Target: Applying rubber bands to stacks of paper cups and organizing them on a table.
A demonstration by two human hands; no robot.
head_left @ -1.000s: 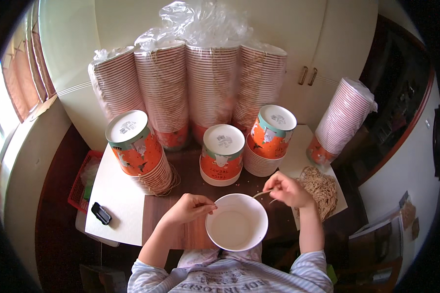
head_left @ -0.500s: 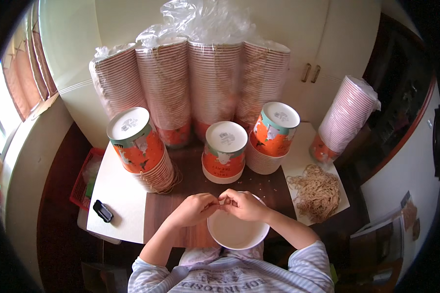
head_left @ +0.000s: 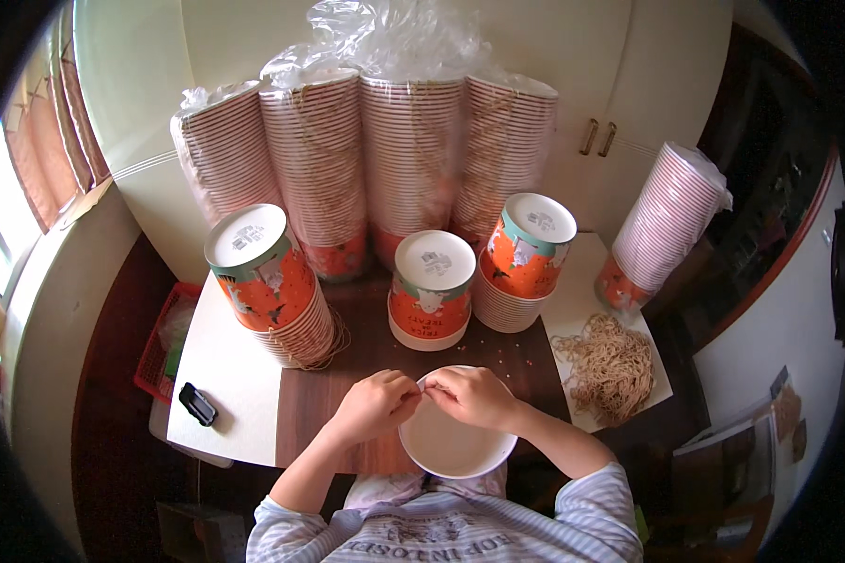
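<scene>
A paper bucket (head_left: 455,448) with a white inside faces up at the table's near edge, against my lap. My left hand (head_left: 381,405) is closed in a pinch over the left side of its far rim. Fingertips of my right hand (head_left: 471,396) meet it there, also pinched, and the right hand covers part of the rim. What lies between the fingertips is too small to make out. Beyond my hands, an orange-and-green printed paper bucket (head_left: 429,314) stands upside down. A tangled heap of beige string (head_left: 610,371) lies to the right on a white panel.
Upside-down bucket stacks stand at left (head_left: 272,281) and right (head_left: 528,253), string hanging from the left one. Tall plastic-wrapped stacks (head_left: 413,159) line the back; another wrapped stack (head_left: 662,225) leans at right. A small black case (head_left: 197,405) lies at left. Tiny bits dot the table.
The raised fingers of my right hand have lowered slightly and moved in against the left fingertips. Both hands remain over the bucket's rim; the stacks and string have not moved.
</scene>
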